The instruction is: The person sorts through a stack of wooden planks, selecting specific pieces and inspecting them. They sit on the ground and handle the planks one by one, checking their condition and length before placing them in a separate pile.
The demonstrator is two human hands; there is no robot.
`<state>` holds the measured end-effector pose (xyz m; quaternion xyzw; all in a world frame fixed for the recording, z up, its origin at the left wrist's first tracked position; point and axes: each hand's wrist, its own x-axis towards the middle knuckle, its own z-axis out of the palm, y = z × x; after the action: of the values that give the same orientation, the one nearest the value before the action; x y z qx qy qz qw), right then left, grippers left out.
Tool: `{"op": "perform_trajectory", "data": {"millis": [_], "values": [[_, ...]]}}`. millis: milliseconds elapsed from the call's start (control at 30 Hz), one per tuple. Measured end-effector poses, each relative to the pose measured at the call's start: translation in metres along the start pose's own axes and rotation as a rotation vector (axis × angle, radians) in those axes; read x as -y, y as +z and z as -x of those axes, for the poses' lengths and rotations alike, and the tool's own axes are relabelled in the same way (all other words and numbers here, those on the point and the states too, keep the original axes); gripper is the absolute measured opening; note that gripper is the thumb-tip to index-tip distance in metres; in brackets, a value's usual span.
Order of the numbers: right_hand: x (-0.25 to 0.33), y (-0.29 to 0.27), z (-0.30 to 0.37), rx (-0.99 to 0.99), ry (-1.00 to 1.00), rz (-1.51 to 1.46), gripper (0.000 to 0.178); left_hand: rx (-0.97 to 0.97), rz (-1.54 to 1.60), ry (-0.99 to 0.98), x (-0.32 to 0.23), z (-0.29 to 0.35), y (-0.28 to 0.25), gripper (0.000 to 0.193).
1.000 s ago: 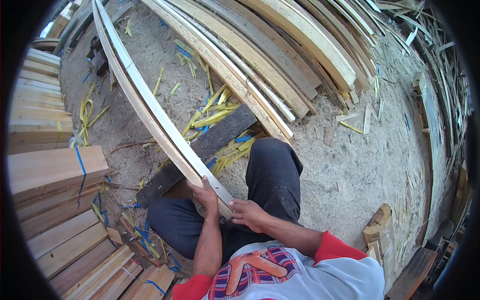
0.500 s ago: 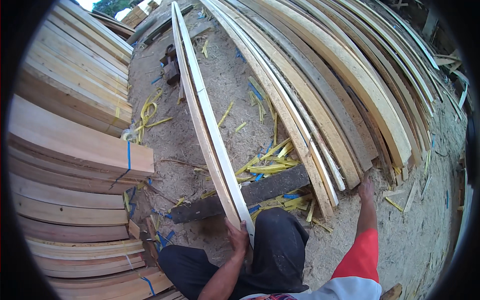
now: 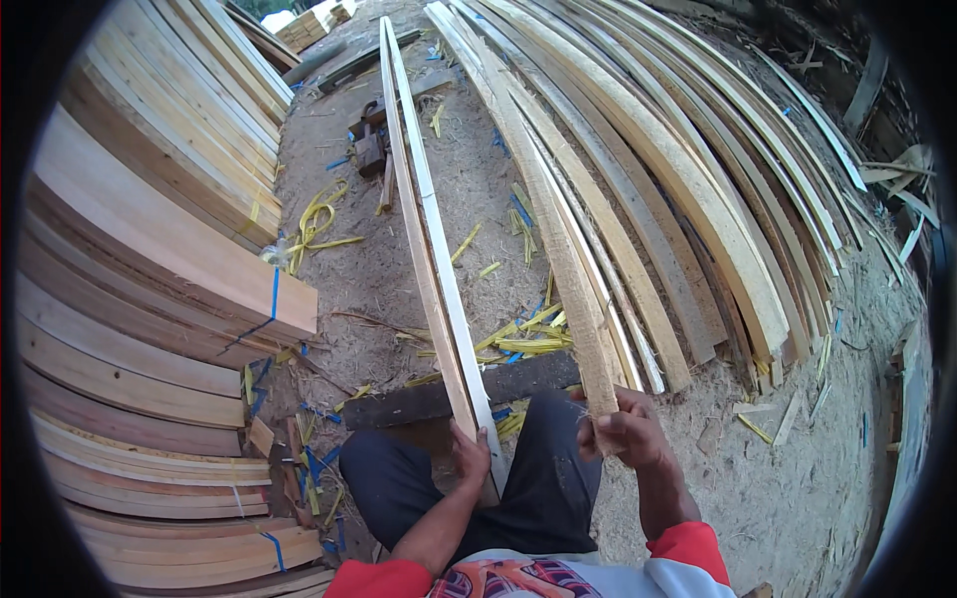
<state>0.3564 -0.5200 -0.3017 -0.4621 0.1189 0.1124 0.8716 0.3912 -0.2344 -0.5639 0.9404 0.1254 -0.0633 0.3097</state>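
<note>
My left hand point(image 3: 472, 454) is closed round the near ends of two long thin wooden strips, one tan point(image 3: 431, 289) and one pale point(image 3: 445, 289). They lie side by side with a narrow gap along their length, running away from me between my knees. My right hand point(image 3: 635, 431) grips the near end of a rough brown wooden strip point(image 3: 570, 264), thumb on top. That strip's near end is raised in front of my right knee, and it crosses over other strips in the row on the right.
Long strips point(image 3: 733, 219) lie in a row at the right. Stacked boards point(image 3: 189, 264), some bound with blue strap, line the left. A dark timber point(image 3: 399, 404) lies crosswise ahead of my knees, with yellow strapping scraps point(image 3: 528, 344) beside it. Sandy ground holds wood offcuts.
My right hand has come back from the row on the right, bringing the end of a brown wooden strip up toward me. My left hand keeps its hold on the two strips.
</note>
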Motion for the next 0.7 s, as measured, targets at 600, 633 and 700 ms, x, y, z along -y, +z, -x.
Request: {"op": "perform_trajectory", "data": {"millis": [600, 633, 700], "values": [[-0.025, 0.104, -0.053, 0.122, 0.086, -0.295, 0.049, -0.069, 0.100, 0.115, 0.005, -0.004, 0.004, 0.079], [-0.032, 0.099, -0.057, -0.005, 0.011, 0.028, 0.046, -0.070, 0.104, 0.115, 0.006, -0.005, 0.005, 0.079], [-0.051, 0.083, -0.067, -0.267, -0.141, 0.669, 0.041, -0.060, 0.104, 0.123, 0.007, -0.001, 0.006, 0.079]]}}
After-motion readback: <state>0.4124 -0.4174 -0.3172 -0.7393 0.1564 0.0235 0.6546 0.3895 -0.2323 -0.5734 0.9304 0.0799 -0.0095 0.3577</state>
